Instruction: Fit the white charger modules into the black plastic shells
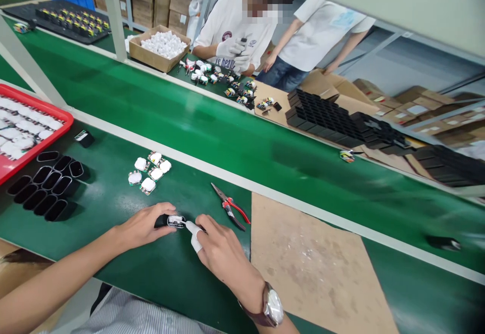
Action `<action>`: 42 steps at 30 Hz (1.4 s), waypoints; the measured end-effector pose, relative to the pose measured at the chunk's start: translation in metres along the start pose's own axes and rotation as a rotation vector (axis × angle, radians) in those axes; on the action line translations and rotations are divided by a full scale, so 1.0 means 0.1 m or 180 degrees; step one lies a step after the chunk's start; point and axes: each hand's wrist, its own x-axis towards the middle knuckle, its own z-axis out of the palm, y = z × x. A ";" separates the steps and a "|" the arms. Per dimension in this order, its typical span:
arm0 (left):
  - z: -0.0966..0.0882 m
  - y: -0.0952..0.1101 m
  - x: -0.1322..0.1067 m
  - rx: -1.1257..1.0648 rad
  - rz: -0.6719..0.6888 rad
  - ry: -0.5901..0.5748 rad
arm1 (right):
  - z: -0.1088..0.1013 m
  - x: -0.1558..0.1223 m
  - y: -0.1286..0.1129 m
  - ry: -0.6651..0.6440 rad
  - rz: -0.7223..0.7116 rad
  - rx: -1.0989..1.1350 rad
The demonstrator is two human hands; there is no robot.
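- Status?
- Black oval plastic casing [162,221] gripped in curled left hand [143,225], white insert [175,220] showing at its mouth. Right hand [222,248] half-curled just beside, white-sheathed fingertips [193,227] at the rim; grip can't be told.
- Done well?
- Casing should be held steady, insert kept square, nothing forced.

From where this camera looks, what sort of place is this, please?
Likely an electronics assembly line: a green conveyor belt runs past the bench, white-topped modules lie there, and the left hand holds a black case.
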 end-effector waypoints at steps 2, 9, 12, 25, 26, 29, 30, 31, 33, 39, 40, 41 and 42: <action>-0.02 0.03 0.02 0.0117 0.0127 0.0007 | -0.02 -0.03 0.01 0.0016 0.0052 0.0064; -0.10 0.15 0.14 0.0379 0.1060 0.0091 | 0.27 -0.26 0.25 0.0651 0.0745 0.0386; -0.08 0.13 0.11 0.0429 0.1002 0.0115 | 0.48 -0.33 0.36 0.0814 0.0888 0.0256; -0.07 0.14 0.10 -0.0084 0.0336 0.0027 | 0.34 -0.01 0.03 0.0556 0.0253 0.1172; -0.07 0.16 0.12 -0.0268 0.0189 0.0130 | 0.35 0.00 0.03 0.0544 0.0283 0.1166; -0.09 0.20 0.20 -0.1445 -0.0706 0.0703 | 0.40 -0.06 0.08 0.0855 0.0495 0.1321; -0.11 0.21 0.24 -0.1985 -0.1061 0.0922 | 0.42 -0.09 0.10 0.1006 0.0560 0.1334; -0.15 0.22 0.28 -0.2524 -0.1373 0.1114 | 0.44 -0.13 0.12 0.1134 0.0604 0.1291; -0.23 0.23 0.37 -0.3310 -0.1760 0.1369 | 0.50 -0.20 0.16 0.1256 0.0628 0.1031; -0.41 0.21 0.49 -0.3269 -0.1831 0.1671 | 0.65 -0.36 0.27 0.1198 0.0756 0.0105; -0.41 0.21 0.49 -0.3182 -0.1814 0.1685 | 0.67 -0.38 0.29 0.1161 0.0793 0.0019; -0.41 0.22 0.50 -0.3078 -0.1790 0.1689 | 0.68 -0.41 0.31 0.1116 0.0824 -0.0033; -0.41 0.23 0.51 -0.2957 -0.1761 0.1678 | 0.70 -0.43 0.34 0.1075 0.0841 -0.0066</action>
